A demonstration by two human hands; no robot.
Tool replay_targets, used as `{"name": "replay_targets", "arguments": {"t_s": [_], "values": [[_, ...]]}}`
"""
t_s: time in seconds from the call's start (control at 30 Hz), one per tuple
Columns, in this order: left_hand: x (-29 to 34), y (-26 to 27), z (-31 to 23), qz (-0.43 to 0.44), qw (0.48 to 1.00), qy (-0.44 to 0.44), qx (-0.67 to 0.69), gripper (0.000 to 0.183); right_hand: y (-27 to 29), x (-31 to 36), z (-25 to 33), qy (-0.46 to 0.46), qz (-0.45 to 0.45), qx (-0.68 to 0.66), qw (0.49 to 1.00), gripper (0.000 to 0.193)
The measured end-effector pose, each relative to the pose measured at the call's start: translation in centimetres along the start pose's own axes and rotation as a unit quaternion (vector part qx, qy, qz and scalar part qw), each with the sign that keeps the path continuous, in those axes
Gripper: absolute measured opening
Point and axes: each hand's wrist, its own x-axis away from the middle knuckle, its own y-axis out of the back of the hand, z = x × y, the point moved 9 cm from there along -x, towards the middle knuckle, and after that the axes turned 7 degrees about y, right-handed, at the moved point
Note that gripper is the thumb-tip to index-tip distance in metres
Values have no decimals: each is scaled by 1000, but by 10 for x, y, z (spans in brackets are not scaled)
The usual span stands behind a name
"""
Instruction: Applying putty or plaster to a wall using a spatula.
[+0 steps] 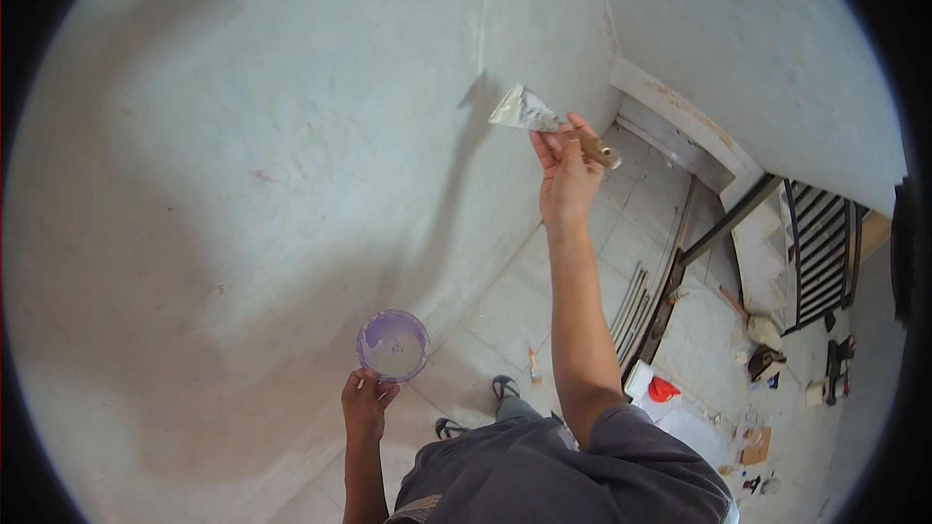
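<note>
Head view: right hand (566, 173) gripping putty knife (529, 112) near pale wall (243, 136), left hand (366, 403) clutching purple tub (392, 345), skimming apparently mid-way, patches left.

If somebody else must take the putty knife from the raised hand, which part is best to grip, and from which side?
Probably the brown handle end. The right hand holds the putty knife near the middle, with the wide smeared blade towards the wall and the handle end sticking out free on the side away from it. Coming from that open side avoids the blade. The left hand holds a purple cup.
</note>
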Motion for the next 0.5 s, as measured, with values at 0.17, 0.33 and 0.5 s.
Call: {"name": "replay_targets", "arguments": {"t_s": [0.17,0.33,0.5], "values": [[-6,3,-1,-17,999,22,-22,14,56,25,-57,-22,-67,50,996,15],[-10,4,2,-46,998,12,-32,15,81,38,-90,14,-62,151,987,14],[-1,5,0,-69,997,10,-27,17,64,50,-95,-1,-56,133,990,13]]}}
